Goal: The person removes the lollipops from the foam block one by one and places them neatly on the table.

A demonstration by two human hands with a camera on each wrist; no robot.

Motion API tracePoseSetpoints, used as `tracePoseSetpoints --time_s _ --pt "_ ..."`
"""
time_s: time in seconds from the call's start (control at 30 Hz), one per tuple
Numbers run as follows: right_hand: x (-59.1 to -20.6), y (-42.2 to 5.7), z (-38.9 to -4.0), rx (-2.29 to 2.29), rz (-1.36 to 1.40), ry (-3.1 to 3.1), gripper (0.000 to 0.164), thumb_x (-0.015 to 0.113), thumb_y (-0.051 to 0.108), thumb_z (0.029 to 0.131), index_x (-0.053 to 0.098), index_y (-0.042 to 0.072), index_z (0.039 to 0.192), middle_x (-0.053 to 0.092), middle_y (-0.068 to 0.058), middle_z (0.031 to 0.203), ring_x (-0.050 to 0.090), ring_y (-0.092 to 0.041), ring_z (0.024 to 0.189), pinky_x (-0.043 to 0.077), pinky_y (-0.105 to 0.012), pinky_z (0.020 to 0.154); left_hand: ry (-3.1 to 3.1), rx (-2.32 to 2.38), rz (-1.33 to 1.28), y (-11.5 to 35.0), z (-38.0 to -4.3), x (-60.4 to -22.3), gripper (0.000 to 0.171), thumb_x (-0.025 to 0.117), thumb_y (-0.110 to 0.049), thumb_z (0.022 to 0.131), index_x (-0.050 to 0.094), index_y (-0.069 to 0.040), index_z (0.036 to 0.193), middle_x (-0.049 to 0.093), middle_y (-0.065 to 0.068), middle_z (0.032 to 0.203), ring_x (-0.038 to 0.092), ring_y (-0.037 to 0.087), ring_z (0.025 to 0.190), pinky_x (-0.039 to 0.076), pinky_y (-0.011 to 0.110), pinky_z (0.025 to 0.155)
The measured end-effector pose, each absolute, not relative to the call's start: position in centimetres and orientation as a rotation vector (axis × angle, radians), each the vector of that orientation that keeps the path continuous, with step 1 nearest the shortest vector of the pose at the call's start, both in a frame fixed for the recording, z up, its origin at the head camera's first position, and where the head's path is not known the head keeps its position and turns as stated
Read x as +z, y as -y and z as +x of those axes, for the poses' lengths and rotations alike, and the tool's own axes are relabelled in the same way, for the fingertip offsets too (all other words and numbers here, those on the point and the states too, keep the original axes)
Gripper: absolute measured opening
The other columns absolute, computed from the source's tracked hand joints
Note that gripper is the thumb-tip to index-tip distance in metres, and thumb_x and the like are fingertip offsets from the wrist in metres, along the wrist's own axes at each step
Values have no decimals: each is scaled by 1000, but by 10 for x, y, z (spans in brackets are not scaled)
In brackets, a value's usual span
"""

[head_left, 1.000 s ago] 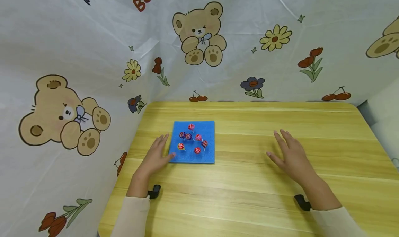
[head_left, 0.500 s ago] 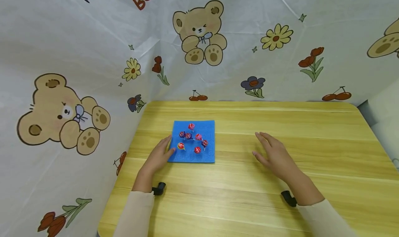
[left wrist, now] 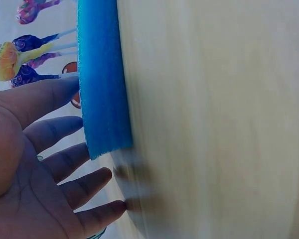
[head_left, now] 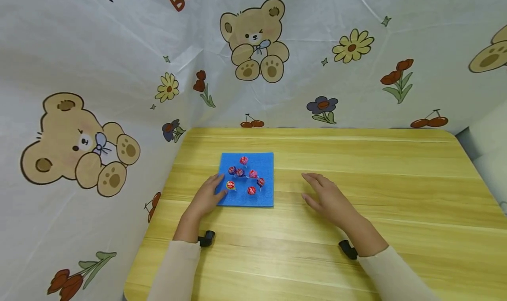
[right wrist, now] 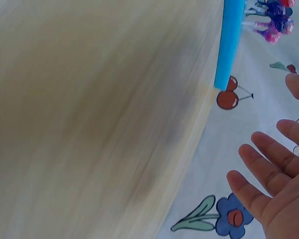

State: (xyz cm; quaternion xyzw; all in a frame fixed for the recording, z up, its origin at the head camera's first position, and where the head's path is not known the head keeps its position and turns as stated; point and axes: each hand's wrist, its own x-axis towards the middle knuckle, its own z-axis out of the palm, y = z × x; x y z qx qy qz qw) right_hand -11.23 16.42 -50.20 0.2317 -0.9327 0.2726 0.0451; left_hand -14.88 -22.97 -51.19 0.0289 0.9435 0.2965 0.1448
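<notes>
A blue foam pad (head_left: 263, 199) lies on the table, with several wrapped lollipops standing in it on their sticks. Among them are a red one (head_left: 251, 190) and a yellow-and-red one (head_left: 230, 185). My left hand (head_left: 205, 198) is at the pad's left edge, fingers extended, thumb and index overlapping that edge. In the left wrist view fingertips come up to the thick pad (left wrist: 104, 84); whether they touch it I cannot tell. My right hand (head_left: 328, 202) hovers right of the pad, fingers spread and holding nothing. The right wrist view shows this hand (right wrist: 284, 174) apart from the pad (right wrist: 230, 45).
A wood-grain table (head_left: 253, 257) spreads under both hands. White cloth (head_left: 293, 103) printed with bears and flowers hangs along the back and left sides. Black wrist-camera mounts (head_left: 348, 250) stick out from both wrists.
My right hand has travelled left towards the pad. My left hand has shifted slightly right, onto the pad's left edge. The pad and lollipops stay in place.
</notes>
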Motion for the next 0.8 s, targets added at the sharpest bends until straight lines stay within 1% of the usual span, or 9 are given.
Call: tracePoseSetpoints --time_s 0.2,0.43,0.67,0.8 --pt "-503 -148 -112 864 735 2855 62 71 27 96 47 8 151 55 -15 143 56 -39 130 47 -57 107 -2713 858 68 220 -148 -515 65 61 -30 102 34 -13 159 28 15 166 23 41 155 26 58 123" --pt "-499 -128 -112 907 753 2873 60 71 27 96 49 10 149 59 -12 140 58 -36 130 48 -55 108 -2723 892 66 206 -144 -516 66 63 -30 101 36 -11 158 32 15 164 29 41 152 30 58 121" --pt "-498 -116 -111 970 750 2873 59 71 25 96 50 10 149 59 -11 139 58 -32 130 50 -51 107 -2736 898 128 194 -141 -520 68 65 -34 100 37 -12 158 34 15 163 31 39 152 31 55 121" --pt "-499 -110 -112 991 762 2853 54 70 24 97 52 11 147 60 -10 136 61 -29 125 53 -47 104 -2741 898 140 192 -139 -520 68 66 -35 99 38 -14 158 34 14 163 31 40 152 31 58 121"
